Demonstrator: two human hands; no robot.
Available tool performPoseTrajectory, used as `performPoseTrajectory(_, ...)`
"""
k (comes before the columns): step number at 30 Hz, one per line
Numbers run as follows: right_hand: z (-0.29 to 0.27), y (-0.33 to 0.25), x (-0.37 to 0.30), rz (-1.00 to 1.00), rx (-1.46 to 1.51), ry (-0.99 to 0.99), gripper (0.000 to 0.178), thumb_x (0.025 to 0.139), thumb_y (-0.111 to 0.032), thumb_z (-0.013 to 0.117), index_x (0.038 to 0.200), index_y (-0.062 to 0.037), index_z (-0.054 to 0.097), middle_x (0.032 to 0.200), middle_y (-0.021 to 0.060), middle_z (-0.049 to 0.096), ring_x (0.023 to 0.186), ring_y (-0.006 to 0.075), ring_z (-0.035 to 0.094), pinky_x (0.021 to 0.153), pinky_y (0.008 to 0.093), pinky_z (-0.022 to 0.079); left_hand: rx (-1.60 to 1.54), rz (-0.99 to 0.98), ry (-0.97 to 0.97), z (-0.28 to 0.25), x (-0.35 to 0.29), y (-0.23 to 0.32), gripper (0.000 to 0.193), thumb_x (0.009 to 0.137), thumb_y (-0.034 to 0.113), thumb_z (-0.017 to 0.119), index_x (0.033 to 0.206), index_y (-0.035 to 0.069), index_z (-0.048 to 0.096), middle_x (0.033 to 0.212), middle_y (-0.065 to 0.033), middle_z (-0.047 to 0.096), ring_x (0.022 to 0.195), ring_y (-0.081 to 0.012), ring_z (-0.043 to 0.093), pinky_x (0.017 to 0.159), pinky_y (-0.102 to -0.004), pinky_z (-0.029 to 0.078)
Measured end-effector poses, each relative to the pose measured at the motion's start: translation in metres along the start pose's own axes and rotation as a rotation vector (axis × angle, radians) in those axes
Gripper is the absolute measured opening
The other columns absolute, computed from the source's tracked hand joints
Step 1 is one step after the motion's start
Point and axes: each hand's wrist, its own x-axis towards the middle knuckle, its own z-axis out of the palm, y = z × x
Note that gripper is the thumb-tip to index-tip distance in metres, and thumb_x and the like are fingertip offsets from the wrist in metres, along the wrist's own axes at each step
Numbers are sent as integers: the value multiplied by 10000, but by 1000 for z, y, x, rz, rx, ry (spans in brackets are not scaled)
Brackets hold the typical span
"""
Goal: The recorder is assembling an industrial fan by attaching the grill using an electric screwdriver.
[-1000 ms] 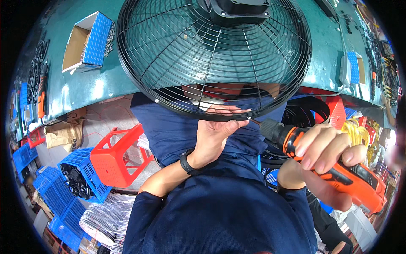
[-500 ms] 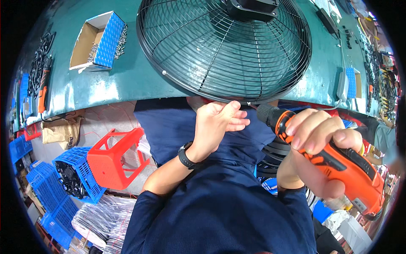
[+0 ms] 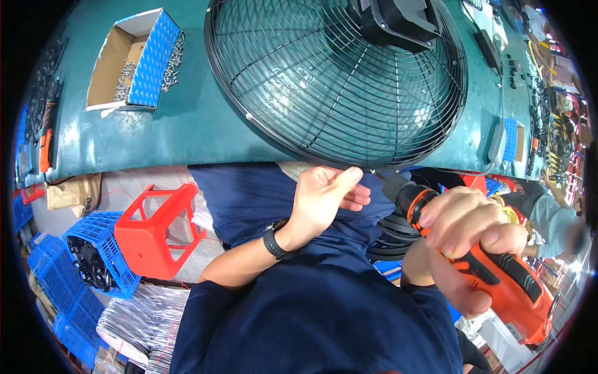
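Observation:
A black wire fan guard (image 3: 324, 93) lies on the green table, its rim hanging slightly over the near edge. Just below that rim is my left hand (image 3: 321, 202), fingers loosely stretched and thumb apart from them; I see nothing held there. My right hand (image 3: 467, 227) is wrapped round an orange and black power screwdriver (image 3: 498, 283). Its chuck points up and left at the guard's near rim, where a small screw (image 3: 373, 171) shows. Whether the bit touches the screw, I cannot tell. A black motor housing (image 3: 402, 22) sits on the guard.
On the table's left, a blue cardboard box (image 3: 149, 68) holds screws, with more screws beside it. Another orange-handled tool (image 3: 45, 149) lies at the far left. Below stand a red stool (image 3: 146, 246) and blue crates (image 3: 118, 243). A person (image 3: 551, 215) is at the right.
The view has shifted, moving the guard and table edge lower in it. My left fingers have curled a little. The screwdriver stays in my right hand, near the rim.

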Motion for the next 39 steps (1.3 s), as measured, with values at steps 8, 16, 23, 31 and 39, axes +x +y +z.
performPoseTrajectory(8, -4, -4, -25, -100, 6, 318, 538, 836, -461, 650, 1056, -11, 454, 717, 66, 561, 543, 183, 596, 474, 314, 525, -22, -14, -71, -4, -1, 1, 334, 946, 213, 571, 970, -118, 615, 852, -224, 676, 732, -271, 696, 634, -325, 585)
performPoseTrajectory(16, 0, -4, -65, -206, 43, 591, 508, 827, -434, 650, 1044, -6, 484, 684, 51, 538, 532, 169, 556, 506, 305, 506, 477, -15, -107, 0, -16, 31, 239, 917, 144, 572, 873, -80, 644, 726, -149, 684, 678, -205, 692, 605, -293, 557)
performPoseTrajectory(23, 6, -1, -54, -243, -20, 562, 495, 823, -420, 672, 1031, -6, 498, 665, 54, 559, 510, 165, 578, 479, 305, 545, 1575, 1231, 438, -10, -13, 110, 547, 792, 164, 576, 1306, -4, 493, 1364, -234, 453, 1305, -450, 343, 1072, -594, 192)
performPoseTrajectory(31, 5, -3, -21, -92, 6, 274, 516, 802, -430, 688, 1050, -18, 499, 701, 45, 567, 552, 153, 581, 503, 277, 494, 1814, 1060, 547, -8, 13, 94, 528, 802, 281, 488, 1301, 119, 551, 1434, -158, 407, 1359, -434, 278, 1064, -663, 55)
performPoseTrajectory(39, 5, -3, -17, -42, -21, 259, 451, 805, -383, 703, 987, -24, 501, 662, 33, 584, 534, 148, 602, 473, 273, 513, 1817, 997, 530, -9, 11, 97, 543, 765, 279, 501, 1279, 121, 574, 1415, -179, 421, 1339, -455, 301, 1044, -680, 87)
